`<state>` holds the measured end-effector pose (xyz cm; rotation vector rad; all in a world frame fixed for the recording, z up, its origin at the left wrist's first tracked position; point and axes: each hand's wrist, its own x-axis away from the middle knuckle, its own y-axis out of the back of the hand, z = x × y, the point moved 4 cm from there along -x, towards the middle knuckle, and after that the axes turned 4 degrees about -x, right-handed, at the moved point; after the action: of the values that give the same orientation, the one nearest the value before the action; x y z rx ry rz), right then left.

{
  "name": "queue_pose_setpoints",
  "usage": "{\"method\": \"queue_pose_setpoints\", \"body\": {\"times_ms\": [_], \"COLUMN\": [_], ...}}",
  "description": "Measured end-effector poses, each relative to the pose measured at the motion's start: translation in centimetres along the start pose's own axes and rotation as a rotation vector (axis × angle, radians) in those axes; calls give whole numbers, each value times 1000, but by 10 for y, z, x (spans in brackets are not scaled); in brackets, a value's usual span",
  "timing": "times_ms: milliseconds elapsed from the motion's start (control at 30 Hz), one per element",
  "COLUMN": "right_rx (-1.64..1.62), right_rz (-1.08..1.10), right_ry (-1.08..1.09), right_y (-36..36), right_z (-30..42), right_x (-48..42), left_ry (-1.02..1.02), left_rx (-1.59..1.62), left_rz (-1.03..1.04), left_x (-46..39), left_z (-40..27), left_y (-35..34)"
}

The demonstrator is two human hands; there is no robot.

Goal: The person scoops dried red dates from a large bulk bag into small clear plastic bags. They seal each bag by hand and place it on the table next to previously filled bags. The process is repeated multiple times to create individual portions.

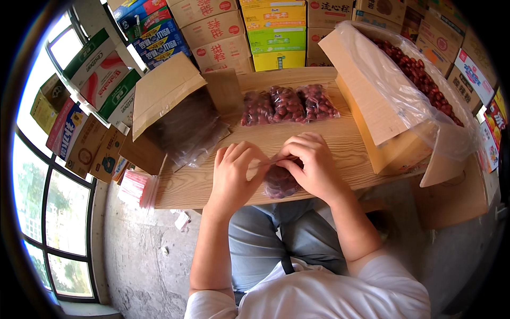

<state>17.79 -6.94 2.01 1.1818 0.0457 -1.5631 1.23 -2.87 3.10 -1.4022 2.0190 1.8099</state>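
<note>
A clear plastic bag of dark red dates (280, 183) rests near the front edge of the wooden table (247, 187). My left hand (238, 175) pinches the left side of the bag's top edge between thumb and fingers. On the right, my right hand (312, 163) grips the same edge, partly covering the bag. Farther back, three filled bags of dates (287, 105) lie side by side. To their right stands a large open carton (398, 99), lined with clear plastic and full of loose red dates (420, 73).
An open cardboard box (171, 95) holding clear plastic bags (191, 139) stands on the table's left. A bundle of small red-and-white packets (135, 187) sits by the left corner. Stacked cartons (217, 36) line the back, and a window (59, 199) is at left.
</note>
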Motion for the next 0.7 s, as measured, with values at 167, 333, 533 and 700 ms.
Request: {"method": "queue_pose_setpoints", "body": {"times_ms": [167,333,533,700], "right_rx": [-13,-63,-35,-63], "right_rz": [-11,-28,-35,-40], "right_ry": [-1,-27,-15,-28], "right_y": [-1,4,7,6], "right_z": [0,-4,-5,-8], "right_x": [1,2,4,5], "left_ry": [-6,-19,-9,-18], "left_rx": [9,10,18,-18], "left_rz": [19,6,1,-24], "left_x": [-1,-1,-3,-1], "left_z": [-1,0,-1,2], "left_y": [-4,-6,-3,1]}}
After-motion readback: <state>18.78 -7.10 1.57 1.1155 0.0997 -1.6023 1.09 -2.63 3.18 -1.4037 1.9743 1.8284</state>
